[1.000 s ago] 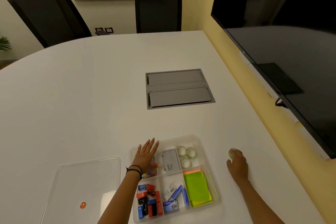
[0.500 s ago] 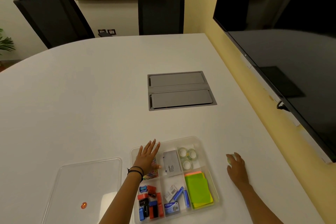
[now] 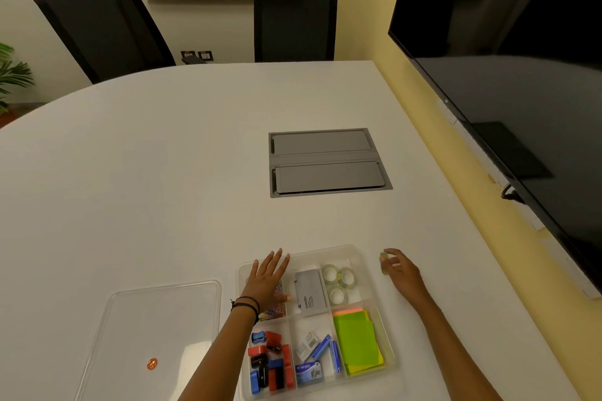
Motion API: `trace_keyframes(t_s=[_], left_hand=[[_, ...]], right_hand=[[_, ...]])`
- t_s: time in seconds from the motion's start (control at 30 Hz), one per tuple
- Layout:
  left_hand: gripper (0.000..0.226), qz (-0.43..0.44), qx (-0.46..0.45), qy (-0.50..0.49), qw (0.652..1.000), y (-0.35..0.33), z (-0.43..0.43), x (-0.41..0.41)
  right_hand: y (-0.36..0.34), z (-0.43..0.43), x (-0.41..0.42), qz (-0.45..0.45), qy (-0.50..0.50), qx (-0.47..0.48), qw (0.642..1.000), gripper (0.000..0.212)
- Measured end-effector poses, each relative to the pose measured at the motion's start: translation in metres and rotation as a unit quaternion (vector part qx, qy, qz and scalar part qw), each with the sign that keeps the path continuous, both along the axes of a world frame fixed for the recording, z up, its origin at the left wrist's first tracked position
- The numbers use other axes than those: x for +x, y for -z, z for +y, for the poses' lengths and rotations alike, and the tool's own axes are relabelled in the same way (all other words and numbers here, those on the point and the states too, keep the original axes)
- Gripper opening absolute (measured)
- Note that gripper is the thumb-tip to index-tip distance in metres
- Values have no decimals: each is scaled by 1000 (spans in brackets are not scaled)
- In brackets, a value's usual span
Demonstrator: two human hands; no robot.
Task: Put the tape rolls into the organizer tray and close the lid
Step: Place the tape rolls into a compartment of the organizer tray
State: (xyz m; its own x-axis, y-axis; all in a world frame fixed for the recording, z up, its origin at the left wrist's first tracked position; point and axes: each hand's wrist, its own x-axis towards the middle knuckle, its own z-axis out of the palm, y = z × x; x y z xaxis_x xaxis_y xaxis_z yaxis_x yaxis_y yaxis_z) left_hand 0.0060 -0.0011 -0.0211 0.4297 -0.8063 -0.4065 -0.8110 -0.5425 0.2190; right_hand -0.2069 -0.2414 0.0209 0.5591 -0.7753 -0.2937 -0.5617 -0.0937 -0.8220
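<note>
A white meeting table [image 3: 163,172] carries everything, and the clear organizer tray [image 3: 389,332] near its close edge is the landmark here. The left hand [image 3: 265,282] lies flat and spread, grasping nothing, over the tray's far-left compartment, probably to keep the light tray from sliding. Just off the tray's far-right corner, the right hand [image 3: 402,272] pinches one tape roll [image 3: 384,265] in its fingertips (small and pale, partly hidden), seemingly on its way in. Three tape rolls [image 3: 337,280] already sit clustered in the far-right compartment, so that bay looks like the destination; four rolls in all are visible. One clear lid [image 3: 156,312] lies flat on the table just left of the tray, off and waiting for the closing step.
</note>
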Motion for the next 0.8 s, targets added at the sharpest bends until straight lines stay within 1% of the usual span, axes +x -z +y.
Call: trace_keyframes(t_s=[0.07, 0.17, 0.23, 0.3, 0.33, 0.4, 0.43, 0.5, 0.6, 0.8], left_hand=[[93, 0, 0, 1, 1000, 0, 0, 0], [93, -1, 1, 1, 1000, 0, 0, 0], [93, -1, 1, 1, 1000, 0, 0, 0], [93, -1, 2, 2, 1000, -1, -1, 0], [93, -1, 3, 2, 1000, -1, -1, 0], [93, -1, 5, 3, 1000, -2, -1, 0], [93, 0, 4, 3, 1000, -2, -1, 0], [93, 1, 3, 2, 1000, -1, -1, 0], [94, -1, 3, 4, 1000, -1, 0, 0], [94, -9, 6, 7, 1000, -1, 0, 0]], right_hand=[[-9, 6, 10, -16, -46, 37, 998, 24], [-15, 18, 23, -6, -118, 54, 992, 23], [-14, 26, 30, 14, -155, 56, 986, 21], [-10, 34, 34, 47, -199, 47, 978, 25], [-7, 37, 35, 72, -228, 24, 971, 29], [1, 43, 37, 131, -289, -62, 946, 36], [5, 46, 38, 157, -309, -101, 933, 38], [9, 52, 39, 194, -331, -148, 912, 40], [13, 56, 40, 231, -340, -181, 893, 39], [18, 59, 41, 273, -353, -206, 871, 39]])
